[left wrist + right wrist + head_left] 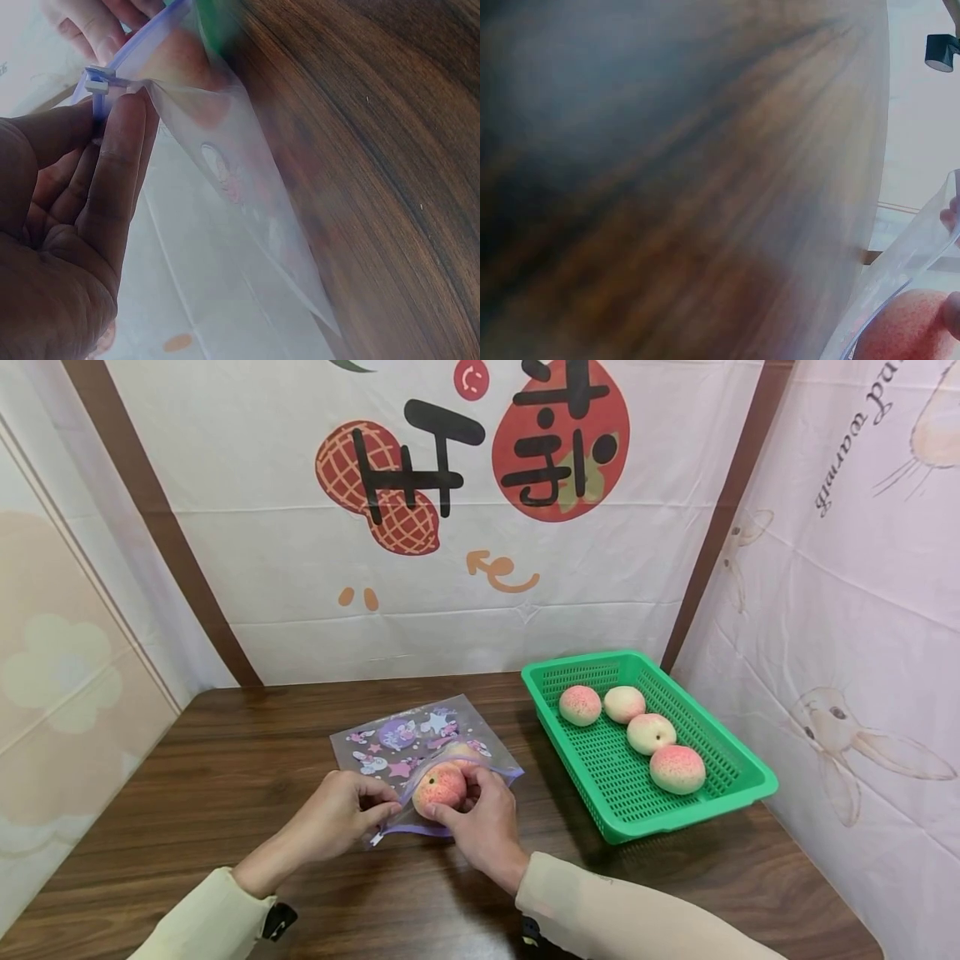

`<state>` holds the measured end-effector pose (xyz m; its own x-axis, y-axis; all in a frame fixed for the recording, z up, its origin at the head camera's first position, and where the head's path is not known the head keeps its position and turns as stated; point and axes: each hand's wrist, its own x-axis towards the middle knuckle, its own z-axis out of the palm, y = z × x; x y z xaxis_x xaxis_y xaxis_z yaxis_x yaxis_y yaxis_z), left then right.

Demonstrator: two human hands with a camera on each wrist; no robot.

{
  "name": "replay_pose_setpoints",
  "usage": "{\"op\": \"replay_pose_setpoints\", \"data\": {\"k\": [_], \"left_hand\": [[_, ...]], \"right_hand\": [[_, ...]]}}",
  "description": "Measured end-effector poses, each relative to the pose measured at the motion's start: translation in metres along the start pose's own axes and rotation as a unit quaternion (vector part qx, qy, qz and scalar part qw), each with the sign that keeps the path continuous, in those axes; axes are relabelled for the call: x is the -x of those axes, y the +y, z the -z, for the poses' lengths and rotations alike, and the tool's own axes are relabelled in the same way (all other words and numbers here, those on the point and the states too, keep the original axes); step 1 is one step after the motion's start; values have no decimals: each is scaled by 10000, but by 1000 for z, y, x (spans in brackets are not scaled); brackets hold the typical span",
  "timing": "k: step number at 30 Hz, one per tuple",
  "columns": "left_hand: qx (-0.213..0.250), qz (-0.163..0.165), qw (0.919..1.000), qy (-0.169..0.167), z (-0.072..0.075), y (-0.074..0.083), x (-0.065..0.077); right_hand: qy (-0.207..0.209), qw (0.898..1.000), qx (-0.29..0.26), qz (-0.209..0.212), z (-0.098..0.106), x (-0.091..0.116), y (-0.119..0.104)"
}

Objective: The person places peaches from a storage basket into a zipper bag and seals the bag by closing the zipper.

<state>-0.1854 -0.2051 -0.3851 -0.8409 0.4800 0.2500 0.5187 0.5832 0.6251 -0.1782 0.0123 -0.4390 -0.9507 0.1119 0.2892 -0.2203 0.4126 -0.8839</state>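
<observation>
A clear zip bag [352, 745] with purple edging and cartoon prints lies on the table, its mouth toward me. My left hand [341, 814] pinches the mouth's left corner, close by the white slider [97, 79] that shows in the left wrist view. In my right hand [489, 822] is a pink-red peach [437, 787], gripped between thumb and fingers at the open mouth. Just behind it a paler peach [463, 750] shows through the film. The right wrist view catches only part of the held peach [904, 334] beside the bag's edge.
To the right stands a green plastic basket [600, 777] with several peaches, among them a reddish one [677, 769] near its front. The dark wood table [225, 760] meets printed cloth walls [450, 635] at the back and sides.
</observation>
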Motion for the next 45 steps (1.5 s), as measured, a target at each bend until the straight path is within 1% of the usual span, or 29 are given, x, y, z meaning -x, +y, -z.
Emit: {"op": "replay_pose_setpoints", "data": {"k": [3, 7, 15, 21, 29, 32, 37, 41, 45], "left_hand": [[14, -24, 10000, 7, 0, 0, 0], [42, -15, 10000, -21, -1, 0, 0], [109, 32, 9999, -111, -1, 1, 0], [109, 29, 9999, -124, -1, 1, -1], [181, 49, 9997, -152, -1, 0, -2], [233, 61, 9996, -175, -1, 1, -2], [238, 34, 9996, -159, -2, 1, -1], [165, -10, 9998, -84, -2, 1, -1], [208, 17, 9997, -86, -2, 0, -2]], "right_hand": [[79, 9994, 331, 87, -2, -1, -1], [129, 9981, 571, 191, -6, -1, -1], [170, 9973, 673, 236, -14, -3, -5], [288, 9965, 786, 68, -19, -5, -8], [284, 9971, 651, -287, -25, -10, -12], [279, 9980, 441, -359, -26, -10, -11], [239, 9994, 46, -226, -25, -8, -8], [131, 9997, 142, -179, -20, -7, -8], [-6, 9996, 240, -167, -14, -5, -11]]}}
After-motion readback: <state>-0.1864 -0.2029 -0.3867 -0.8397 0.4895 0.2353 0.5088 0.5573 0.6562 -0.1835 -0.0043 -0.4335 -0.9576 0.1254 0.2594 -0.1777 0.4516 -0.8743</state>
